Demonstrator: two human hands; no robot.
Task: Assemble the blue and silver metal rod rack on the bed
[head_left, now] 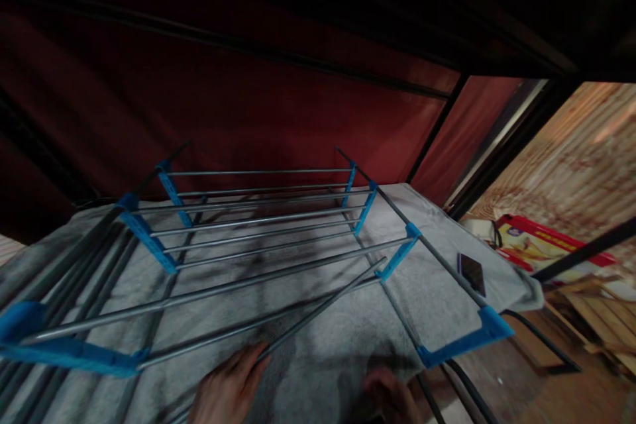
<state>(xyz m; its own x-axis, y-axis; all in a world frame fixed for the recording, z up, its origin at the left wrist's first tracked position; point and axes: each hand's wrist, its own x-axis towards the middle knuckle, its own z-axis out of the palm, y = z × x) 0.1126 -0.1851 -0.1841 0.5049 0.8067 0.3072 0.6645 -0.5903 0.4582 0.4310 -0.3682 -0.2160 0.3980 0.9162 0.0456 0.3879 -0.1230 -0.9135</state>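
Observation:
A rack of grey metal tubes (278, 273) with blue plastic brackets (397, 258) lies on a grey cloth-covered surface. My left hand (231, 384) is at the bottom centre, its fingers closed on a loose grey rod (322, 310) that slants up to the right, its far end near a blue bracket. My right hand (390, 394) is at the lower edge, right of the centre, blurred and dark; what its fingers do cannot be made out. Several rods run crosswise between the brackets farther back.
More grey tubes (89, 285) lie along the left side. A phone (472, 273) rests on the cloth (432, 212) at the right. Beyond it are a red and yellow box (541, 245) and wooden slats (596, 318). A dark red sheet (278, 106) hangs behind.

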